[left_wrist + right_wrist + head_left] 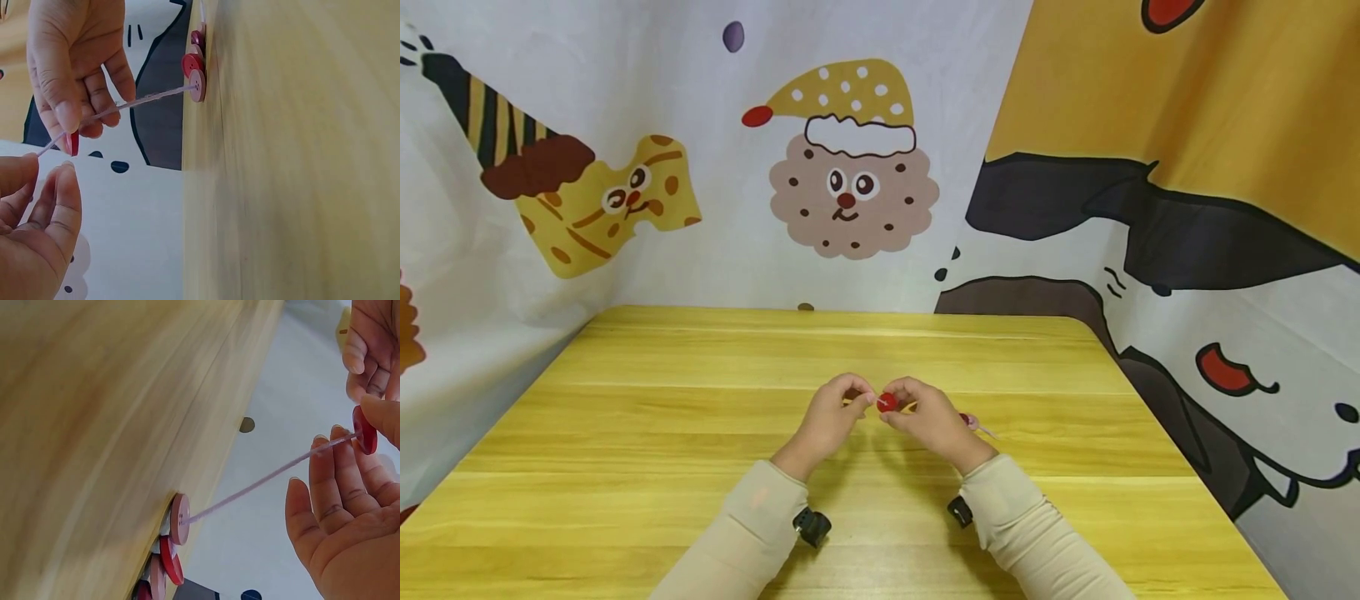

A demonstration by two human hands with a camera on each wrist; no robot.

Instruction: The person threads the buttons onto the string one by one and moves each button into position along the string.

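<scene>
A red button [887, 402] is pinched between thumb and fingers of my right hand [932, 421], above the table. My left hand [827, 417] pinches the pale pink cord [150, 99] beside that button. The cord passes through the red button, as the right wrist view shows, and slopes down to a pink button [180, 519] standing on edge on the table. Behind it on the strand, another red button [170, 559], a second pink one [157, 578] and a dark red one [144, 591] lie close together. In the head view my right hand partly hides these.
The wooden table [700, 450] spreads out around both hands. A curtain [700, 267] with cartoon prints hangs along its far edge and the sides. Each wrist wears a small black device, such as the one on the left wrist [812, 527].
</scene>
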